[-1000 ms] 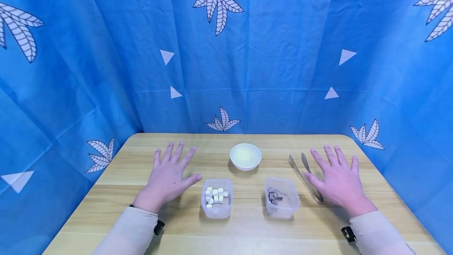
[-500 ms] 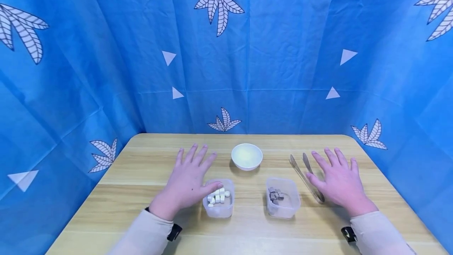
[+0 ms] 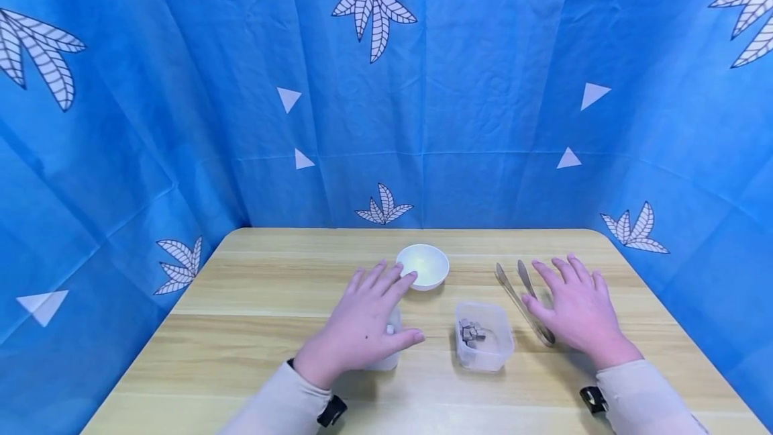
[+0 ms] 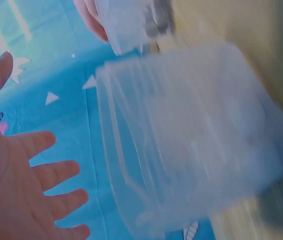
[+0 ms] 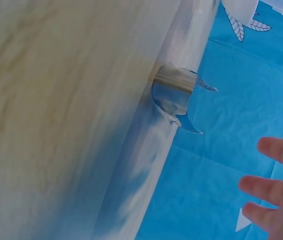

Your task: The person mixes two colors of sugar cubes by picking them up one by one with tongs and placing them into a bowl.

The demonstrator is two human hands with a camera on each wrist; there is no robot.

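My left hand (image 3: 362, 331) is held over the left clear plastic tub (image 3: 386, 361), fingers spread and holding nothing. It hides most of that tub and the white cubes in it in the head view; the tub's side (image 4: 181, 140) fills much of the left wrist view. To the right stands a second clear tub (image 3: 498, 360) with several dark cubes (image 3: 471, 331). My right hand (image 3: 580, 314) has its fingers apart, just right of a pair of metal tongs (image 3: 513, 295). The bent end of the tongs (image 5: 174, 90) points to the camera in the right wrist view.
A white bowl (image 3: 427, 264) stands near the back of the wooden table (image 3: 272, 254), just beyond my left fingertips in the head view. A blue patterned curtain (image 3: 483, 86) hangs behind the table and along both sides.
My left hand has moved right, from beside the left tub to over it, and now covers most of it. My right hand has stayed nearly still beside the tongs.
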